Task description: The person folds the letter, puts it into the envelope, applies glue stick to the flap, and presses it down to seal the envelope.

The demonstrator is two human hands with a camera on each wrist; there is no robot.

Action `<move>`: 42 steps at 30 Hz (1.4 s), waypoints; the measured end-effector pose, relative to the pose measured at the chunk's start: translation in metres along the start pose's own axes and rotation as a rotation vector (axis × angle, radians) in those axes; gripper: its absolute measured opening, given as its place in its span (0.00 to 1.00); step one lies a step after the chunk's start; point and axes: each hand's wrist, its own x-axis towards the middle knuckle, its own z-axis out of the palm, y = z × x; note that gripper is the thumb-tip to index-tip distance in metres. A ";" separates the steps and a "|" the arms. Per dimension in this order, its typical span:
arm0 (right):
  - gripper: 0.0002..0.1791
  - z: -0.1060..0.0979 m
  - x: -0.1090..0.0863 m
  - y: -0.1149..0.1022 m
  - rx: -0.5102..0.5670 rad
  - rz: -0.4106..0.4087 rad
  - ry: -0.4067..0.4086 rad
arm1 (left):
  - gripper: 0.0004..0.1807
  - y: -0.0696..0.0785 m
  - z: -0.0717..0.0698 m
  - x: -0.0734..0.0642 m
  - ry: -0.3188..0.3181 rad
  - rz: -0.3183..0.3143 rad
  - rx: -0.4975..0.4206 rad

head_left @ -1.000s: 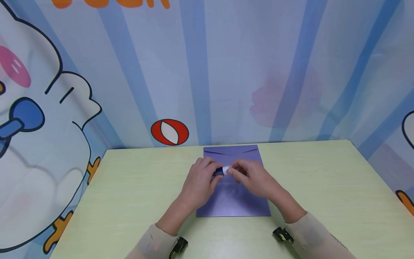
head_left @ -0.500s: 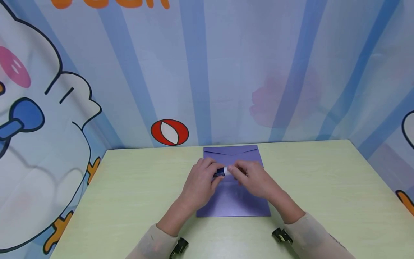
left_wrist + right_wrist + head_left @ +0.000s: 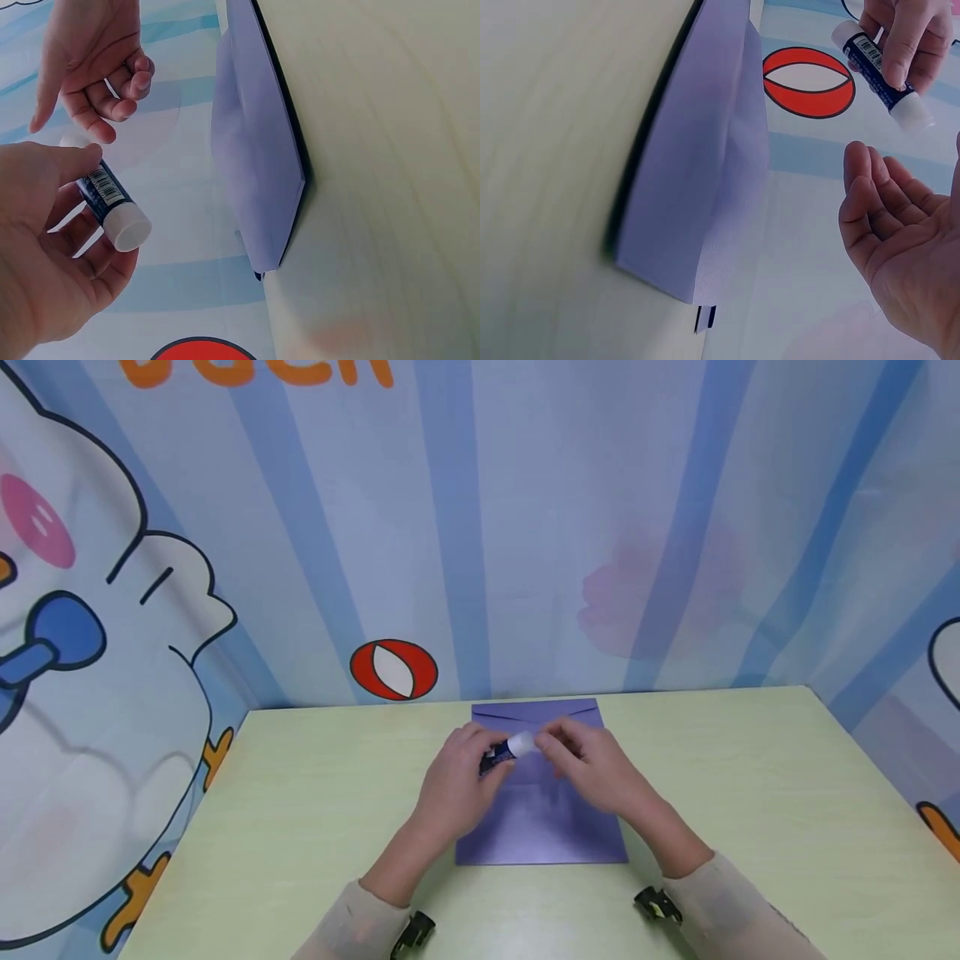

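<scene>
My left hand [image 3: 453, 783] grips a glue stick [image 3: 109, 189] with a dark blue barcoded label and white ends, thumb on one side and fingers on the other. It is tilted, one white end pointing toward my right hand [image 3: 596, 770]. In the right wrist view, that hand's loosely bent fingers [image 3: 877, 210] hold nothing and stand a short gap from the glue stick's end. Below both hands a purple envelope [image 3: 536, 831] lies on the table, its flap edge [image 3: 534, 714] at the far side. Part of the envelope is hidden behind the hands.
The pale wooden table [image 3: 750, 793] reaches back to a blue striped backdrop [image 3: 525, 527] printed with cartoon figures. Black wrist devices [image 3: 658, 905] are worn below each sleeve [image 3: 735, 902].
The glue stick has tilted, its white end rising, and more of that end shows. My right fingers have come off the end and moved slightly up and away to the right.
</scene>
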 end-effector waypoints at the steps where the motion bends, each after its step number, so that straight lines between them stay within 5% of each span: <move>1: 0.17 0.000 0.000 0.000 -0.002 0.001 0.000 | 0.16 -0.001 0.000 0.000 0.008 -0.013 -0.016; 6: 0.19 -0.002 0.000 0.001 -0.013 0.006 -0.007 | 0.16 0.001 -0.003 0.000 0.045 -0.095 -0.185; 13: 0.22 0.002 0.001 -0.002 -0.051 -0.027 -0.020 | 0.16 0.005 -0.008 0.001 0.038 -0.288 -0.466; 24: 0.26 0.016 0.001 -0.007 -0.105 -0.111 -0.034 | 0.16 0.004 -0.005 0.004 -0.011 -0.443 -0.903; 29: 0.22 0.022 0.002 -0.010 -0.155 -0.184 0.006 | 0.15 0.004 -0.004 0.004 -0.031 -0.498 -0.954; 42: 0.14 0.017 -0.003 -0.015 -0.207 -0.220 0.044 | 0.19 0.003 -0.002 0.003 -0.071 -0.457 -0.957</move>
